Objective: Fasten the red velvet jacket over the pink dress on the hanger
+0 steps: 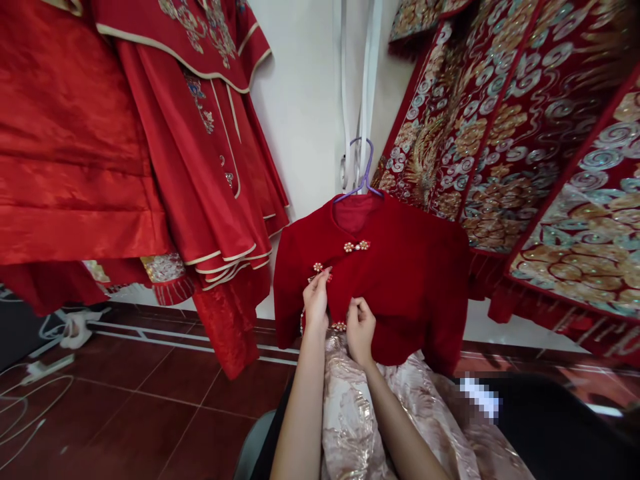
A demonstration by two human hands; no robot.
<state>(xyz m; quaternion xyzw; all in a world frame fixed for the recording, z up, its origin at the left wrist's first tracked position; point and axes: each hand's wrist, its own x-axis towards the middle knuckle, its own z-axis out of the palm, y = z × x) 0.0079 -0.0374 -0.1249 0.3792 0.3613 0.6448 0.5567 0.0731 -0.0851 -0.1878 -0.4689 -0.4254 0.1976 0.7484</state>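
A short red velvet jacket hangs in front of me on a purple hanger. A beaded flower fastener closes its neck. At its left side, my left hand pinches the cloth beside a beaded flower; a beaded strand hangs by that wrist. My right hand is closed against the lower front, thumb and fingers together. What lies between those fingertips is hidden. Another beaded fastener shows at the hem between my hands.
Shiny pale patterned fabric lies beneath my forearms. Red garments hang at left, and heavily embroidered ones at right. A white metal stand rises behind the jacket. Cables and white shoes are on the floor at left.
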